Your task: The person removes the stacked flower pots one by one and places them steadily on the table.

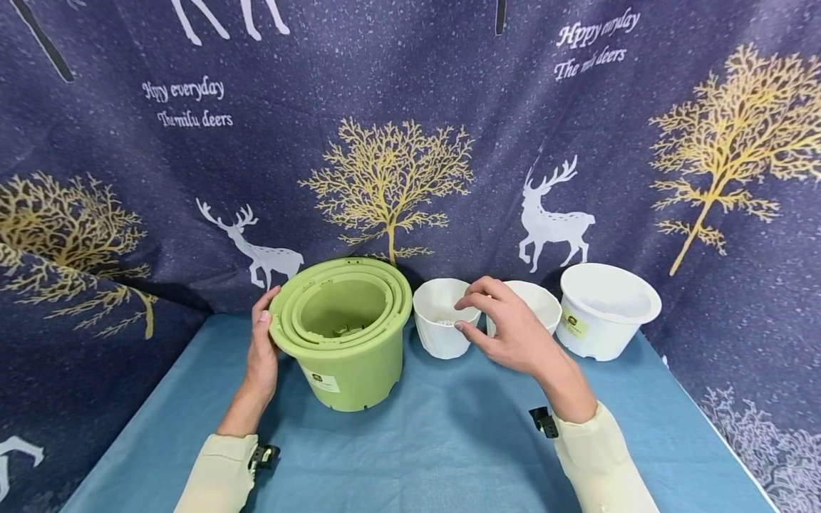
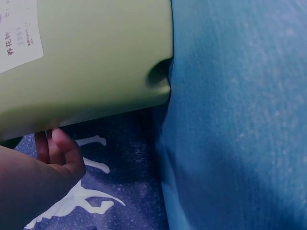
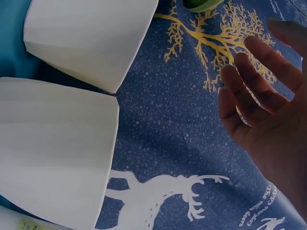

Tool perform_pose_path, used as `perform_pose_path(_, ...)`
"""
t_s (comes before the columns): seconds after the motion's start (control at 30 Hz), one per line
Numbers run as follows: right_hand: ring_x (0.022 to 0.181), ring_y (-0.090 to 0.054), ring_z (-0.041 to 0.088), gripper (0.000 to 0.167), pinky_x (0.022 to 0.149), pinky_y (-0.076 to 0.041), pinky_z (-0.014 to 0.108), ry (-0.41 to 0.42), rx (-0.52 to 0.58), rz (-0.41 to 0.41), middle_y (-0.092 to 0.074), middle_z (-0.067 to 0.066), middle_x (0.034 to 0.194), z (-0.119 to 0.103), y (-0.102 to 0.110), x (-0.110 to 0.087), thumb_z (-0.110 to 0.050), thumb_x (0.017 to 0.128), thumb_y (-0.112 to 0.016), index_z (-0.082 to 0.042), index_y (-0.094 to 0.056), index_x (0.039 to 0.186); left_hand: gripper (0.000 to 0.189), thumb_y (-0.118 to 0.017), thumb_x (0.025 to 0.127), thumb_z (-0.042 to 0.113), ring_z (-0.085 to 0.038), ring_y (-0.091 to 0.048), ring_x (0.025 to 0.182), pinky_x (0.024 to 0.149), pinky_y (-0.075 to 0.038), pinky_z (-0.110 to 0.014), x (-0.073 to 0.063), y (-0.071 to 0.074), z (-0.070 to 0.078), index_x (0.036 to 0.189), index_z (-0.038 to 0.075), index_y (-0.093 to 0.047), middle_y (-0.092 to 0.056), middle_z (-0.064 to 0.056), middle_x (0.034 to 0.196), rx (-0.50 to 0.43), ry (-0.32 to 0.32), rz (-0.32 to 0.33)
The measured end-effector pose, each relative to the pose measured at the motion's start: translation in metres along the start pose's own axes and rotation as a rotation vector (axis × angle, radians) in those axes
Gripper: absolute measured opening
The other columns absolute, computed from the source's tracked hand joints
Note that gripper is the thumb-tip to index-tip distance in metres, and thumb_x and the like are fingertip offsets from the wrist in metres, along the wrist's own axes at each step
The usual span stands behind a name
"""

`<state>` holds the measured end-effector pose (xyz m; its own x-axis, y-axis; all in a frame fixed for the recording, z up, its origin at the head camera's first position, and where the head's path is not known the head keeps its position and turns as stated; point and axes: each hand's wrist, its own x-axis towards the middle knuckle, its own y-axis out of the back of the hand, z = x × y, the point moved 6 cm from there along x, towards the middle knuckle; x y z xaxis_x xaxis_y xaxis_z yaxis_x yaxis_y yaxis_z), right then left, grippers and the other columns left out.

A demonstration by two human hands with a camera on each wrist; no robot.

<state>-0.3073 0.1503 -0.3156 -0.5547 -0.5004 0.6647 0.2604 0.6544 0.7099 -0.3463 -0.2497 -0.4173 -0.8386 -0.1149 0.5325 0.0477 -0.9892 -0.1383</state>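
Observation:
Several green flowerpots point(image 1: 349, 370), nested one inside another, stand on the table at left of centre, a label on the outer one. My left hand point(image 1: 261, 349) grips the left side of the outer pot at its rim; in the left wrist view its fingers point(image 2: 57, 148) bend against the green wall. My right hand point(image 1: 507, 324) is held over two small white flowerpots, thumb and fingers apart with nothing between them. Of these, the left pot point(image 1: 442, 338) has something small and pale inside, and the right pot point(image 1: 532, 303) is partly hidden by the hand.
A larger white flowerpot point(image 1: 606, 324) with a yellow-green label stands at the right end of the row. A blue cloth point(image 1: 410, 456) covers the table. Close behind the pots hangs a dark blue curtain point(image 1: 436, 199) printed with deer and golden trees.

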Motion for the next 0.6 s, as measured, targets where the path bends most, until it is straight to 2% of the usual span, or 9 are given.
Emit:
perform_pose_path(0.27, 0.108, -0.060, 0.020, 0.018, 0.092, -0.050, 0.042, 0.008, 0.012, -0.016, -0.064, 0.001, 0.115, -0.0027, -0.0029, 0.0012, -0.016, 0.094, -0.082, -0.014, -0.076, 0.110, 0.055, -0.024, 0.116, 0.034, -0.004, -0.062, 0.117, 0.094, -0.050, -0.018, 0.0012, -0.0015, 0.0020, 0.166, 0.011, -0.031, -0.050, -0.004, 0.154, 0.004, -0.014, -0.023)
perform_pose_path(0.6, 0.106, -0.060, 0.019, 0.018, 0.093, -0.050, 0.042, 0.009, 0.026, -0.035, -0.064, 0.000, 0.114, -0.0050, -0.0063, 0.0030, -0.017, 0.094, -0.081, -0.013, -0.077, 0.111, 0.055, -0.024, 0.116, 0.034, -0.005, -0.058, 0.125, 0.100, -0.046, -0.018, -0.0001, -0.0017, 0.0017, 0.165, 0.009, -0.030, -0.045, -0.004, 0.158, 0.003, -0.005, -0.007)
